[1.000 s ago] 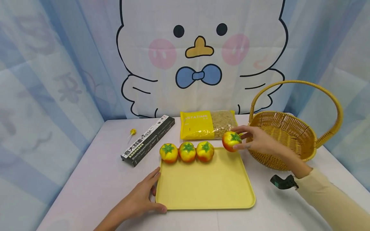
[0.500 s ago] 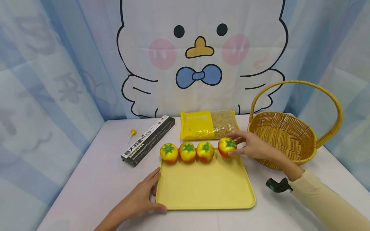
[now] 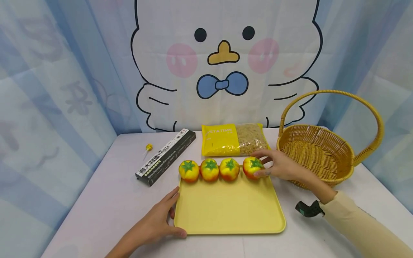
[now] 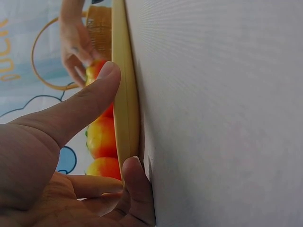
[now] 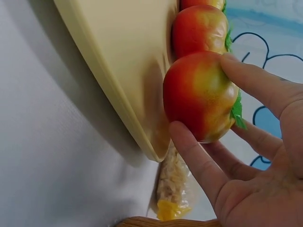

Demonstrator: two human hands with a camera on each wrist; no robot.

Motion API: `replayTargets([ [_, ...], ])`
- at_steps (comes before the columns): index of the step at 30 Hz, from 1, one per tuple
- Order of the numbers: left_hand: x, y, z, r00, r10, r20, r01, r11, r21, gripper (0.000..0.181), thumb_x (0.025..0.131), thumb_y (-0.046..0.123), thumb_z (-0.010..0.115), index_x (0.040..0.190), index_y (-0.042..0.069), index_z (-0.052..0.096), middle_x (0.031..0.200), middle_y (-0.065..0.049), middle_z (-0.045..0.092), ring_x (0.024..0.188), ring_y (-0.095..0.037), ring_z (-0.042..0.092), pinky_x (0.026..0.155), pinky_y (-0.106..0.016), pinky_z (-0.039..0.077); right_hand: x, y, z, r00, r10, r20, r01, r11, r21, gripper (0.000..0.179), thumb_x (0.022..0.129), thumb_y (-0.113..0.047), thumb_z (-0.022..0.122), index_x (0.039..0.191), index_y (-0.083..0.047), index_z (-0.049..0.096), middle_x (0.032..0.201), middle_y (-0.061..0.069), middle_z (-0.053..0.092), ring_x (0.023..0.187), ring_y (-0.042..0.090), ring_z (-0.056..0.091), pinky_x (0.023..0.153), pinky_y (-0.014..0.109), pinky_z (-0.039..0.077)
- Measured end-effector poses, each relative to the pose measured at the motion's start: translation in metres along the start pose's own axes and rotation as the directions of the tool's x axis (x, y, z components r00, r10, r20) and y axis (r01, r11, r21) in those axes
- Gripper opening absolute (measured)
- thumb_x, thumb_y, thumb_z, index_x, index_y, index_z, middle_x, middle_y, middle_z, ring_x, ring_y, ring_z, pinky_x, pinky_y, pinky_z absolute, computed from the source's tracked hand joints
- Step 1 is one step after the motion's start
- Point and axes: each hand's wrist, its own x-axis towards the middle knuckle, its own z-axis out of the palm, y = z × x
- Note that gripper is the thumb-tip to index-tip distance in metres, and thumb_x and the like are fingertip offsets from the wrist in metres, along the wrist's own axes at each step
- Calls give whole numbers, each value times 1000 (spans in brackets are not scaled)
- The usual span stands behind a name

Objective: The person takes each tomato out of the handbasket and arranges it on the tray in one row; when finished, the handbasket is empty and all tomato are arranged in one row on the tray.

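Three red-and-yellow toy tomatoes (image 3: 209,170) with green leafy tops stand in a row along the far edge of a yellow tray (image 3: 229,208). Another toy tomato (image 3: 252,167) is at the tray's far right corner, pinched between the thumb and fingers of my right hand (image 3: 279,165). In the right wrist view this tomato (image 5: 201,97) is close over the tray, its leaf turned to the palm. My left hand (image 3: 153,222) holds the tray's near left corner, thumb on the front edge and fingers along the left side. The left wrist view shows the thumb (image 4: 87,104) against the rim.
A wicker basket (image 3: 316,154) with a tall handle stands right of the tray. Behind the tray lies a yellow pasta bag (image 3: 222,139). A black pasta box (image 3: 166,156) and a small yellow lollipop (image 3: 148,147) lie to the left.
My right hand has brought its toy tomato left and down to the tray's far right corner, closer to the row. My left hand and the tray have stayed put.
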Motion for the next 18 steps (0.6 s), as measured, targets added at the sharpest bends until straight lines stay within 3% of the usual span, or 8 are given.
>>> replayTargets([
  [18,-1,2,0,1000,-16,2,16,1000,11,126,65,36,102,163,-4,34,171,-13,33,85,-6,49,67,-23,40,2,2,7,1000,25,0,-25,1000,4,72,88,-36,87,147,-6,59,148,21,60,126,41,65,101,54,57],
])
